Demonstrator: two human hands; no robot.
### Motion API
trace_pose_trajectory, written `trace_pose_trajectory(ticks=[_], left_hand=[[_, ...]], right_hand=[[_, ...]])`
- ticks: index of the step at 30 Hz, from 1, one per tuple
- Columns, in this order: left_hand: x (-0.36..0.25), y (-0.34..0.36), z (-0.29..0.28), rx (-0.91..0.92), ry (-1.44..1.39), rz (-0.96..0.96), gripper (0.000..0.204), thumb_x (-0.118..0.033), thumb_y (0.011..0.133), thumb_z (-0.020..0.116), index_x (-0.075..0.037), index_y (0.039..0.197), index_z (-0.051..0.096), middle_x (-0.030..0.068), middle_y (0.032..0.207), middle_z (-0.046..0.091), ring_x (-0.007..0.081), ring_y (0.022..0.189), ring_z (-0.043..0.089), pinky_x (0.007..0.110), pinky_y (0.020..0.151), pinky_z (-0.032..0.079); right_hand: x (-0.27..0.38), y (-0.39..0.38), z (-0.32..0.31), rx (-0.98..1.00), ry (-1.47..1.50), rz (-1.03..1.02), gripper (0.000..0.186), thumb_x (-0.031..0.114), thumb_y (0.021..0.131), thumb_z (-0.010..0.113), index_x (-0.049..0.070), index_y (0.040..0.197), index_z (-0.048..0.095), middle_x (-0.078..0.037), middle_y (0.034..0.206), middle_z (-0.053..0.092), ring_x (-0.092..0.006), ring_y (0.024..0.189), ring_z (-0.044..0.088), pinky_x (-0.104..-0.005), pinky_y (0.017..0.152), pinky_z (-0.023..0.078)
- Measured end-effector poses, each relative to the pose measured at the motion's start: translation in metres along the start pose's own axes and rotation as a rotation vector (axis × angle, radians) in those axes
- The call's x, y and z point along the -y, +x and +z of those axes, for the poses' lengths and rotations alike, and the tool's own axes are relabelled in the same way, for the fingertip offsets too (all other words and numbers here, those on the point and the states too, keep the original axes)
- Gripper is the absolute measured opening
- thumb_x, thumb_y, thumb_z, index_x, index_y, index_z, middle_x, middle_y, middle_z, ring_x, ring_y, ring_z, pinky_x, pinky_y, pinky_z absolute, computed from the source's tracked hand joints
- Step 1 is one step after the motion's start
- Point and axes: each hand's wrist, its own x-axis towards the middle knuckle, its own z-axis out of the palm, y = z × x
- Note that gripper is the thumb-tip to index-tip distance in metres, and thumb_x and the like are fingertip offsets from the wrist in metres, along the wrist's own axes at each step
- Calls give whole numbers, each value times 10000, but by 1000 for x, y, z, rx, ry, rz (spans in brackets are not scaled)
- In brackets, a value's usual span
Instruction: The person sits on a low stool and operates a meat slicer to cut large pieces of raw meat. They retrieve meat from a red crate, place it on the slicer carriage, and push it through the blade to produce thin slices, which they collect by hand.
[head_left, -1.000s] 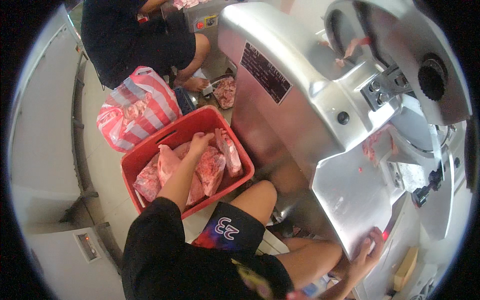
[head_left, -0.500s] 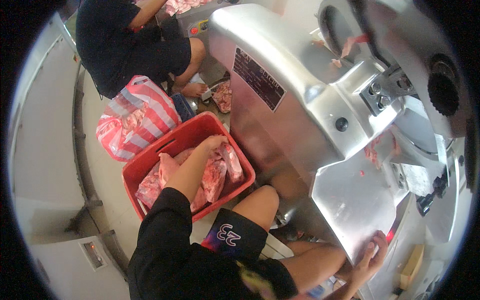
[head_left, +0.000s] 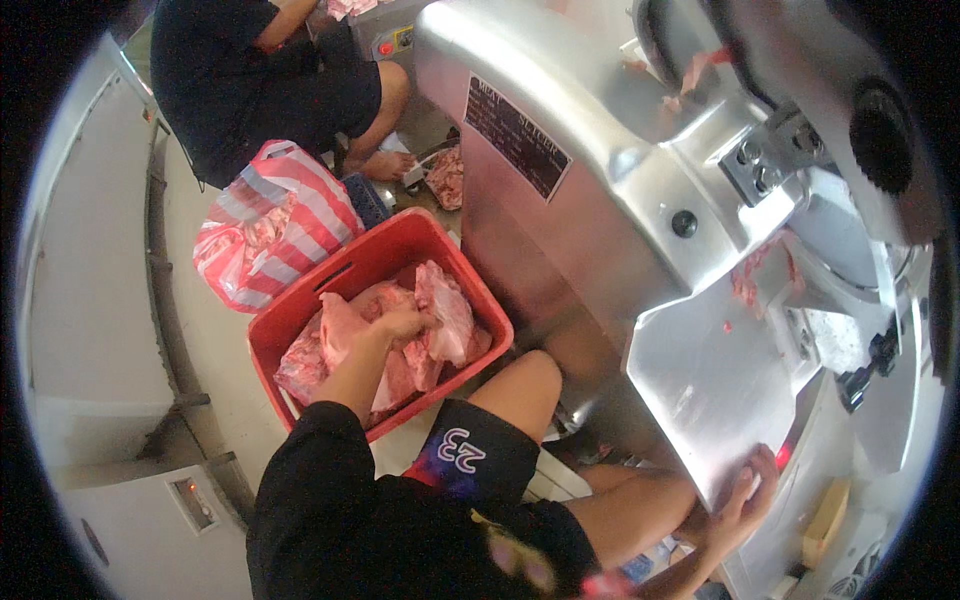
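One hand — the left — grips raw meat.

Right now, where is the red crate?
In the head view, the red crate sits left of centre, between the striped bag and the steel machine, with the left hand over it.

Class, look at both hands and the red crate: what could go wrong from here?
1. The left hand grips a pale piece of meat near one edge, so it could slip back into the red crate.
2. The right hand rests at the edge of the slicer's metal plate; if that plate shifted, the hand might get nipped.
3. The striped bag stands close beside the crate, so a bump might tip it.
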Motion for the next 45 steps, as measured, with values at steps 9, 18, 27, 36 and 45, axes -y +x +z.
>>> trace_pose_trajectory(ticks=[9,18,27,36,45], left_hand=[[75,-66,52,-237,470,282,988,-49,823,725,-43,1632,158,252,1549,439,346,1424,459,410,1164,379],[-3,39,22,-578,713,176,671,-374,854,724,-53,1421,560,242,1299,658,401,1172,657,437,966,534],[-64,85,23,-266,728,-291,474,-442,993,530,-35,1170,697,228,1006,714,367,983,725,469,809,581],[-39,49,-22,-375,830,-96,518,-337,902,640,129,1122,692,281,1102,705,297,879,711,449,718,561],[12,-192,-78,-377,-297,358,448,-111,947,633,50,1360,564,131,1261,669,236,1114,673,379,981,542]], right_hand=[[15,7,-4,27,-16,-11,290,221,1019,588,-32,1149,641,-223,1351,613,-352,1251,576,-453,1076,432],[10,7,-4,13,-1,-10,278,216,1009,578,-30,1123,640,-219,1345,614,-353,1241,581,-452,1069,440],[5,6,0,-9,89,42,279,227,1002,575,-27,1098,638,-218,1339,615,-356,1238,579,-463,1071,431],[9,6,-1,-6,65,25,337,284,1009,575,-36,1096,634,-218,1340,614,-363,1245,575,-467,1076,427],[-2,1,-2,27,143,38,287,199,1036,563,-59,1154,606,-220,1372,592,-338,1271,565,-448,1097,432]])
